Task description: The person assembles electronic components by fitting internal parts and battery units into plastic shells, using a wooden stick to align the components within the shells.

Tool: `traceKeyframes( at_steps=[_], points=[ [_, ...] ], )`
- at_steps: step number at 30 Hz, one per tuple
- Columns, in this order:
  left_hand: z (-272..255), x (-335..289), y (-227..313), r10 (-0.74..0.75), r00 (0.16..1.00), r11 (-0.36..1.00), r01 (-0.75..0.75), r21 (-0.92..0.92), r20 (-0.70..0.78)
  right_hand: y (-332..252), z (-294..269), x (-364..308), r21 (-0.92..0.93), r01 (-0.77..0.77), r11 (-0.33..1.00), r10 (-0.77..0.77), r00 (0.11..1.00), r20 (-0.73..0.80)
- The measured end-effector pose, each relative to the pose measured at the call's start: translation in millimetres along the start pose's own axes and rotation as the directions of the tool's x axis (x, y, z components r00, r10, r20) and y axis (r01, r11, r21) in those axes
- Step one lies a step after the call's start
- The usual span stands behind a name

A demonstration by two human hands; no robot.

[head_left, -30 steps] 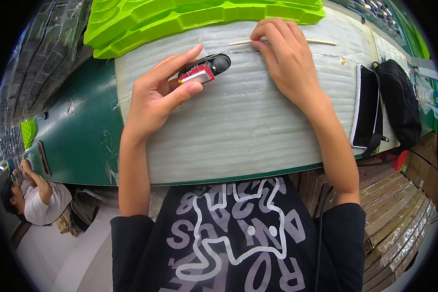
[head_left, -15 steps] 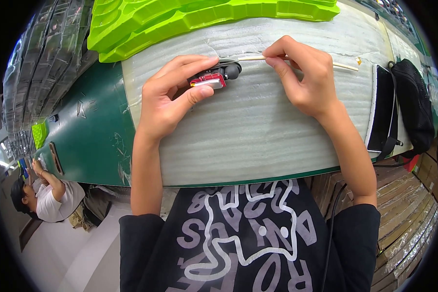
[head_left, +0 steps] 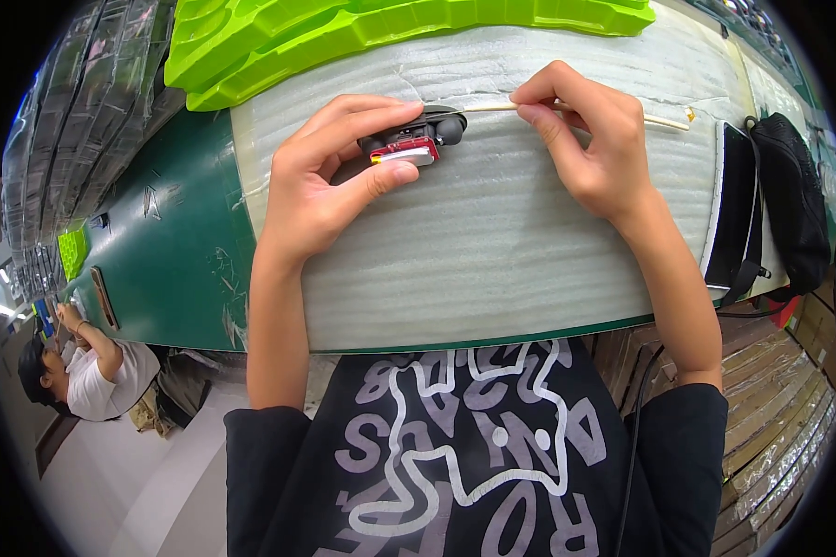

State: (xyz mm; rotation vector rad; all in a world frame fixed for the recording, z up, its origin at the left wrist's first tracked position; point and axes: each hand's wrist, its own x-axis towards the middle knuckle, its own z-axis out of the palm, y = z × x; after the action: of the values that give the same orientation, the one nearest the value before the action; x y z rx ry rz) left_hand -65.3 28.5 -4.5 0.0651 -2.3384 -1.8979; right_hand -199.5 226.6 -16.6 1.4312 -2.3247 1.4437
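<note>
rounded black device (head_left: 429, 135) pinched by left hand (head_left: 314, 190); right hand (head_left: 602, 148) pinches slender stick (head_left: 489, 107).

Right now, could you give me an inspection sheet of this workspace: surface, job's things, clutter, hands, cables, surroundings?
Surface: pale foam sheet over a green table.
Job's things: black gadget with a red board; thin stick.
Clutter: green tray beyond the hands; black pouch at right.
Hands: left hand holds the gadget; right hand pinches the stick.
Cables: dark cord beside the shirt.
Surroundings: co-worker at left; brown cardboard lower right.
</note>
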Motion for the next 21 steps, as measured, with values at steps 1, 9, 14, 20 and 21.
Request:
traceKeyframes(
  at_steps=[1, 9, 14, 20, 21],
  points=[
    [2, 0, 1, 0.0, 1.0, 1.0, 0.0, 0.0, 0.0, 0, 0, 0, 0.004, 0.001, 1.0, -0.001, 1.0, 0.0],
    [4, -4, 0, -0.017, 0.999, 1.0, 0.017, 0.001, -0.028, -4, -3, -2, -0.024, -0.004, 1.0, 0.005, 1.0, 0.013],
    [10, -3, -1, 0.049, 0.992, 0.983, -0.027, 0.182, -0.117, 1, -1, 0, -0.027, -0.026, 0.999, 0.026, 1.0, 0.008],
    [6, -1, 17, 0.124, 0.988, 0.943, -0.09, 0.319, -0.088, -6, -11, 8, -0.061, 0.001, 0.998, 0.0, 1.0, 0.026],
    [6, 0, 15, 0.134, 0.988, 0.94, -0.102, 0.325, -0.077, -5, -11, 6, -0.075, -0.024, 0.997, 0.028, 0.998, 0.054]
  ],
)
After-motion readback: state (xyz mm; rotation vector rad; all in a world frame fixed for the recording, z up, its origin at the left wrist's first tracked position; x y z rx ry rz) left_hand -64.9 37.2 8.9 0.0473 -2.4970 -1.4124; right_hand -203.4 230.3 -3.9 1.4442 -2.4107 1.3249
